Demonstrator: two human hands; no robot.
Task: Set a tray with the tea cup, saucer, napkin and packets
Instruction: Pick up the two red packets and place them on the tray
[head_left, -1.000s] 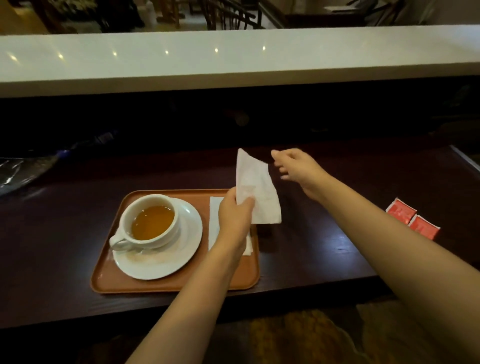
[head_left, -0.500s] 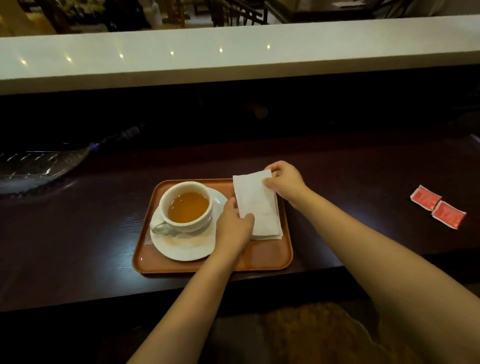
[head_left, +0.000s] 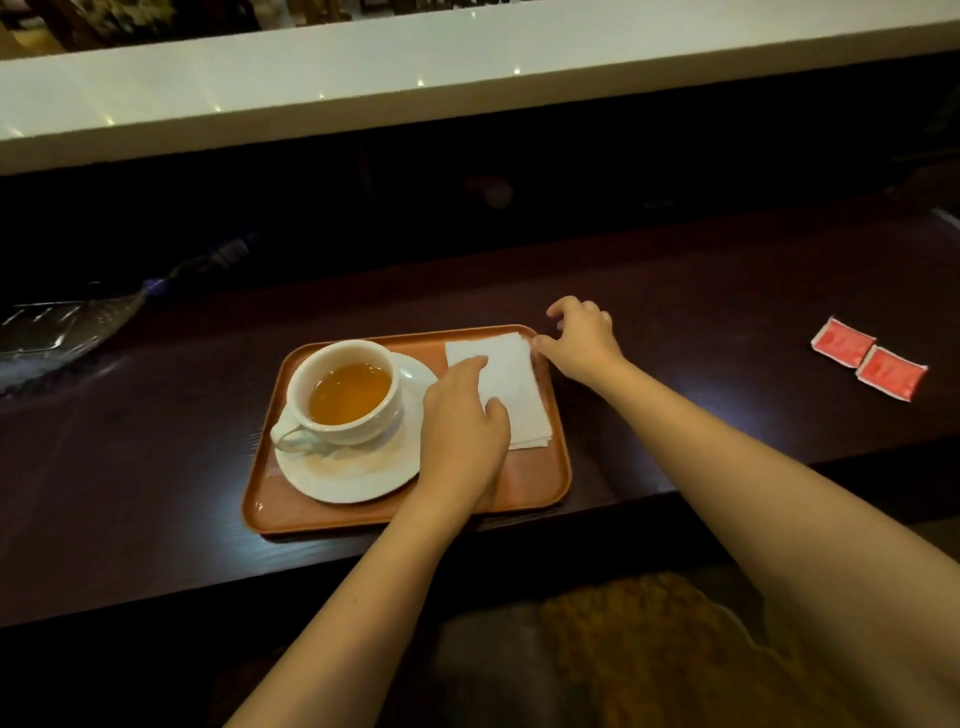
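An orange tray (head_left: 322, 512) lies on the dark wooden counter. A white tea cup (head_left: 343, 392) full of amber tea stands on a white saucer (head_left: 358, 475) in the tray's left half. A folded white napkin (head_left: 514, 384) lies flat in the tray's right half. My left hand (head_left: 462, 426) rests palm down on the napkin's left edge, fingers flat. My right hand (head_left: 582, 335) hovers just off the tray's far right corner, fingers apart, holding nothing. Two red packets (head_left: 870, 358) lie on the counter far to the right.
A clear glass dish (head_left: 57, 332) sits at the far left of the counter (head_left: 727, 364). A raised white ledge (head_left: 415, 78) runs across behind it. A patterned cushion (head_left: 649, 649) shows below the counter's near edge.
The napkin, held up a second ago, was laid flat on the tray. My right hand has let go of it and drawn back past the tray's corner. My left hand now presses it down.
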